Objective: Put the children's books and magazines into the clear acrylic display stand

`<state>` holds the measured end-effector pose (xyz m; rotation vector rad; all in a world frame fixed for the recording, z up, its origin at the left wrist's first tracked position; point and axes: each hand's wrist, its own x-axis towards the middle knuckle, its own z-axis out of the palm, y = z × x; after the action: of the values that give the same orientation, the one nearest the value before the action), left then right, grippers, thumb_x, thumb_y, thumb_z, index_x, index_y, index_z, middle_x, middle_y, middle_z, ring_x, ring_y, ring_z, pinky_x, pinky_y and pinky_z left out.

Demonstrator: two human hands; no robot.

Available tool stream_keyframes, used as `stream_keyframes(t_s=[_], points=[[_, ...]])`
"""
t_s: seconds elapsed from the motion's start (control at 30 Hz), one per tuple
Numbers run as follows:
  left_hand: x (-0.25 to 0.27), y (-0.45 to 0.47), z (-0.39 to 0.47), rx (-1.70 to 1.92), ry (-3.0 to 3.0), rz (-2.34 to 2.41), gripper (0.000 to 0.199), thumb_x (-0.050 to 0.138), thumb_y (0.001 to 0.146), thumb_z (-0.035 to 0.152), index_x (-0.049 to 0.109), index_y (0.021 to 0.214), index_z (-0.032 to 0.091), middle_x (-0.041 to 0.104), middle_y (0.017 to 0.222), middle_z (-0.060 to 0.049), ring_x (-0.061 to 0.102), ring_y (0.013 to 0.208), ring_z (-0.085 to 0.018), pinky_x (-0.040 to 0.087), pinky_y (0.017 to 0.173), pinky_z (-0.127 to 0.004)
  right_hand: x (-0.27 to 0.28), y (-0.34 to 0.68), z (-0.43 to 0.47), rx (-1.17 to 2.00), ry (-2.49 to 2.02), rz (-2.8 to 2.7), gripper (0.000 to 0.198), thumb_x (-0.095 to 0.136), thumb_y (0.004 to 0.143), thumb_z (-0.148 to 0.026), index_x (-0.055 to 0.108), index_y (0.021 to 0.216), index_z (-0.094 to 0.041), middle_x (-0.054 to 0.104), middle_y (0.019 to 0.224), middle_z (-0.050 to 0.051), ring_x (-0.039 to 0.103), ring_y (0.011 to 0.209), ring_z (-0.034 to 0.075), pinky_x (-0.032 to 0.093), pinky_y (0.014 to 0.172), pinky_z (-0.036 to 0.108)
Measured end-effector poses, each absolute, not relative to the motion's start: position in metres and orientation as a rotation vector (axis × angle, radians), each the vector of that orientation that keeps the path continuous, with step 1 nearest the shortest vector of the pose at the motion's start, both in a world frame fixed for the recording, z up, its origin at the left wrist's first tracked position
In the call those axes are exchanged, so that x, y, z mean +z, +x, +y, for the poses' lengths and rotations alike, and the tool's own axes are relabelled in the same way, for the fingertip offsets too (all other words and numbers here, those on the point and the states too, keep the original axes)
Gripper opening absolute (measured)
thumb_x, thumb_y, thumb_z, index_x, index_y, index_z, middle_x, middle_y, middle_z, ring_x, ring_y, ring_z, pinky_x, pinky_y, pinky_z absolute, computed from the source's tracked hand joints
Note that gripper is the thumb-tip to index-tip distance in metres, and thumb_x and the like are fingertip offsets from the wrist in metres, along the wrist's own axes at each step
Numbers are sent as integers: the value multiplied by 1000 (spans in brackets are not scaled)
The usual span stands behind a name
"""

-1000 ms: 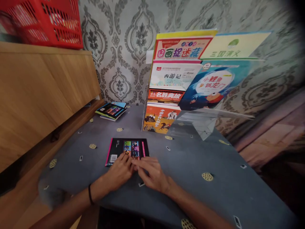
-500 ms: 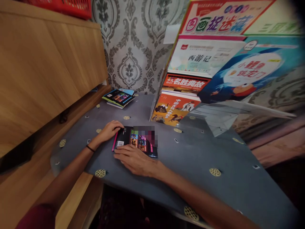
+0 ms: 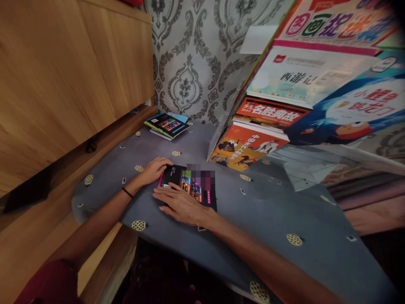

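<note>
A black book [image 3: 187, 185] with a pink spine and rows of small colourful pictures lies flat on the grey cloth. My left hand [image 3: 157, 169] touches its far left corner, the fingers stretched out over the edge. Across the near left part of the cover rests my right hand [image 3: 182, 205], flat, with its fingers spread and hiding most of the white barcode patch. Neither hand is wrapped round the book. The far right part of its cover is blurred out by pixel blocks.
The pineapple-print tablecloth [image 3: 253, 219] covers the table. A small stack of books [image 3: 167, 125] lies at the back left. A display rack [image 3: 221, 135] of upright books stands at the right. The wooden cabinet [image 3: 95, 84] borders the left, and patterned wallpaper [image 3: 190, 80] the back.
The view has turned slightly, so most things sit further right in the picture. My right-hand fingers have spread and slid over the barcode. My left hand stays at the book's corner.
</note>
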<state>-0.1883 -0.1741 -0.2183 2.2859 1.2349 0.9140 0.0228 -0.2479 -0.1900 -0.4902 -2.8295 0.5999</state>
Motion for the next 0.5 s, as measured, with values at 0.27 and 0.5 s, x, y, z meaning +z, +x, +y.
stream_keyframes(t_s=[0.27,0.5], points=[[-218,-191,-174,881,2185,1318,36,40,98,25,71,116,19,74,116,-8,66,108,-23,50,100,-40,-191,17,-244,607,-643,-2747,41,51,104,-34,57,142,-21,55,151,10,47,144,21,28,125,51],[-222,-191,-171,914,2103,1307,40,40,98,32,71,116,16,74,120,-11,67,112,-26,50,102,-42,-189,15,-237,582,-726,-2748,44,51,104,-38,55,145,-21,54,153,11,44,146,23,29,125,52]])
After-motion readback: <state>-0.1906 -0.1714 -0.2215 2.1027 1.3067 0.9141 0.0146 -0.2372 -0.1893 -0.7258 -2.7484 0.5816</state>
